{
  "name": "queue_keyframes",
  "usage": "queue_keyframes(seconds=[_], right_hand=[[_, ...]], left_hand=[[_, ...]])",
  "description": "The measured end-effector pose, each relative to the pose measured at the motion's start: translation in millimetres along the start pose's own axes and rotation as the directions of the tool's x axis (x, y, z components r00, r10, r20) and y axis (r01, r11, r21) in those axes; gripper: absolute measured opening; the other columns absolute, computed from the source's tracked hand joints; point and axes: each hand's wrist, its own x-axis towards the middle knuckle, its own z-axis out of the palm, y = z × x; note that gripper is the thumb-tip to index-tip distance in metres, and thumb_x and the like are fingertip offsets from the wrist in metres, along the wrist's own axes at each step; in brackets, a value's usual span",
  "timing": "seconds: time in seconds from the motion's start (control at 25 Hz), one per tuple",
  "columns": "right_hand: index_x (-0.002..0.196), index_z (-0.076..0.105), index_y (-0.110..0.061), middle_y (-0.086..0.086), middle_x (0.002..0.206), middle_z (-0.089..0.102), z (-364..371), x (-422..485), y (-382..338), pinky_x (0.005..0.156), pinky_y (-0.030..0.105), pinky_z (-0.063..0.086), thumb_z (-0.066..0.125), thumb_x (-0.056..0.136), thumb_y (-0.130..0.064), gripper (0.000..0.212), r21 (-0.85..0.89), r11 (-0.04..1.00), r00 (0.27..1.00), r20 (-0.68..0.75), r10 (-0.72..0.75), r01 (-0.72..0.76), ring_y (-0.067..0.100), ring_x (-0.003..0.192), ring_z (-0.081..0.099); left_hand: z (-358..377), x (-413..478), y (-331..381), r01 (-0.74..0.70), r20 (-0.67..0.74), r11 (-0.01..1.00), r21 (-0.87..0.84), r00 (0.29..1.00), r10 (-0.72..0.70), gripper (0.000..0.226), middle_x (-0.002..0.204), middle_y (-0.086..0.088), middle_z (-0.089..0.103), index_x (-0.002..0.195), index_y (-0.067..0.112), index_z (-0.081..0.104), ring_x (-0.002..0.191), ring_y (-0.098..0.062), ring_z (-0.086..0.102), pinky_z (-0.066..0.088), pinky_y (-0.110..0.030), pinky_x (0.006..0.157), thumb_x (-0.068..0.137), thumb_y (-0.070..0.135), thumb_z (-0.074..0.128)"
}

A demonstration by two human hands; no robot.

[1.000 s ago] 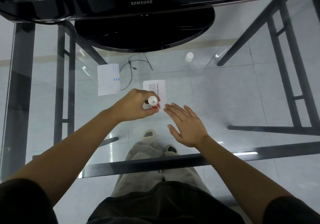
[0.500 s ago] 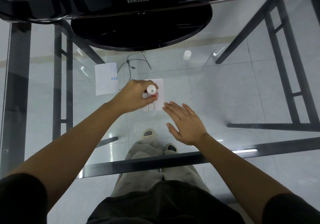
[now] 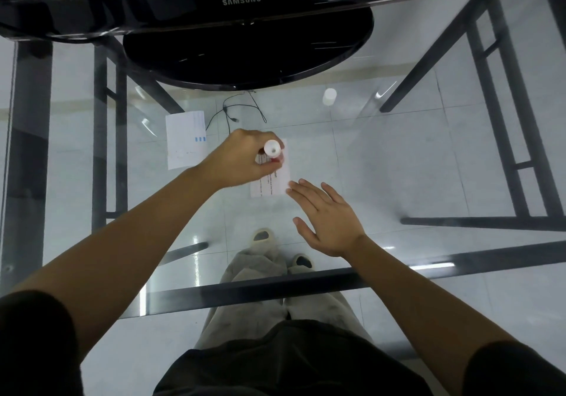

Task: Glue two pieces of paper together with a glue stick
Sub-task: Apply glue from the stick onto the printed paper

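Note:
My left hand [image 3: 242, 158] grips a glue stick [image 3: 272, 149] with a white end and red body, held upright with its lower end on a small printed paper [image 3: 272, 181] lying on the glass table. My right hand [image 3: 324, 218] lies flat and open, fingers spread, its fingertips pressing the paper's near right corner. A second paper [image 3: 185, 140], white with blue marks, lies flat to the left, apart from both hands.
A white cap [image 3: 329, 96] stands on the glass at the back right. A black Samsung monitor's round base [image 3: 248, 46] fills the far middle. The glass table edge [image 3: 275, 287] runs close to my body; cables and my feet show through the glass.
My left hand has slid the glue stick away from me along the printed paper, toward its far end. My right hand has stayed at the paper's near corner.

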Motion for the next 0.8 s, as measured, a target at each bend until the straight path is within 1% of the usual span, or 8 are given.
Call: queue_keyframes(seconds=[0.08, 0.16, 0.32, 0.4, 0.48, 0.56, 0.72, 0.8], right_hand=[[0.142, 0.036, -0.018, 0.002, 0.149, 0.038, 0, 0, 0, 0.114, 0.038, 0.007, 0.034, 0.094, -0.044, 0.054, 0.005, 1.0, 1.0, -0.007, 0.004, -0.004, 0.018, 0.139, 0.029], [0.141, 0.036, -0.018, 0.002, 0.148, 0.039, 0, 1, 0, 0.114, 0.039, 0.006, 0.034, 0.094, -0.044, 0.053, 0.002, 1.0, 1.0, -0.008, 0.001, -0.001, 0.018, 0.139, 0.031], [0.142, 0.035, -0.019, 0.001, 0.149, 0.038, 1, 0, 1, 0.113, 0.038, 0.005, 0.035, 0.094, -0.043, 0.053, -0.012, 1.0, 1.0, -0.005, 0.003, -0.003, 0.017, 0.14, 0.029], [0.141, 0.035, -0.019, 0.001, 0.149, 0.038, 2, 0, 1, 0.113, 0.037, 0.005, 0.036, 0.094, -0.043, 0.053, -0.013, 1.0, 1.0, -0.009, 0.003, -0.003, 0.017, 0.14, 0.029], [0.141, 0.036, -0.018, 0.001, 0.148, 0.039, 2, 0, 1, 0.113, 0.038, 0.005, 0.036, 0.094, -0.043, 0.053, -0.01, 1.0, 1.0, -0.022, 0.0, 0.0, 0.017, 0.139, 0.03], [0.141, 0.036, -0.018, 0.002, 0.148, 0.04, 2, 0, 1, 0.113, 0.038, 0.007, 0.037, 0.094, -0.042, 0.053, -0.004, 1.0, 1.0, -0.027, -0.006, 0.006, 0.018, 0.139, 0.031], [0.142, 0.034, -0.018, 0.001, 0.15, 0.036, 1, 0, 1, 0.114, 0.037, 0.005, 0.034, 0.095, -0.043, 0.053, -0.006, 1.0, 1.0, -0.013, -0.001, 0.0, 0.017, 0.141, 0.027], [0.142, 0.034, -0.019, 0.001, 0.15, 0.036, 1, 0, 0, 0.113, 0.038, 0.004, 0.033, 0.095, -0.044, 0.054, -0.006, 1.0, 1.0, -0.002, 0.003, -0.003, 0.017, 0.14, 0.027]], left_hand=[[6, -5, 6, -0.039, 0.104, 0.999, 0.012, 0.994, 0.038, 0.015, 0.084, 0.002, 0.071, 0.09, 0.015, 0.066, 0.075, -0.015, 0.063, 0.048, -0.025, 0.071, 0.079, 0.024, 0.071], [8, -4, 8, -0.043, 0.139, 0.999, 0.018, 0.989, 0.04, 0.017, 0.085, 0.002, 0.07, 0.091, 0.015, 0.065, 0.076, -0.015, 0.062, 0.046, -0.024, 0.071, 0.08, 0.026, 0.07], [2, 16, 1, 0.027, 0.031, 0.998, 0.052, 0.999, -0.029, 0.023, 0.09, -0.007, 0.07, 0.099, 0.01, 0.063, 0.08, -0.021, 0.063, 0.047, -0.029, 0.07, 0.08, 0.023, 0.069], [2, 16, 2, 0.01, 0.003, 0.998, 0.058, 1.0, -0.01, 0.023, 0.089, -0.007, 0.07, 0.098, 0.009, 0.064, 0.08, -0.021, 0.063, 0.046, -0.027, 0.07, 0.08, 0.022, 0.07], [6, 8, 6, -0.04, 0.033, 0.998, 0.052, 0.999, 0.038, 0.021, 0.085, -0.005, 0.071, 0.094, 0.01, 0.065, 0.076, -0.019, 0.063, 0.047, -0.027, 0.069, 0.078, 0.022, 0.071], [7, 7, 8, -0.049, 0.083, 0.997, 0.053, 0.996, 0.045, 0.019, 0.082, -0.004, 0.071, 0.092, 0.011, 0.066, 0.073, -0.018, 0.064, 0.047, -0.024, 0.069, 0.078, 0.023, 0.071], [-4, 34, 1, 0.033, 0.072, 0.997, 0.075, 0.997, -0.038, 0.02, 0.087, -0.006, 0.07, 0.093, 0.01, 0.062, 0.077, -0.019, 0.063, 0.045, -0.023, 0.067, 0.08, 0.024, 0.069], [-10, 40, -3, 0.079, 0.045, 0.995, 0.06, 0.996, -0.081, 0.02, 0.09, -0.006, 0.07, 0.094, 0.012, 0.061, 0.079, -0.016, 0.061, 0.042, -0.016, 0.064, 0.081, 0.025, 0.068]])
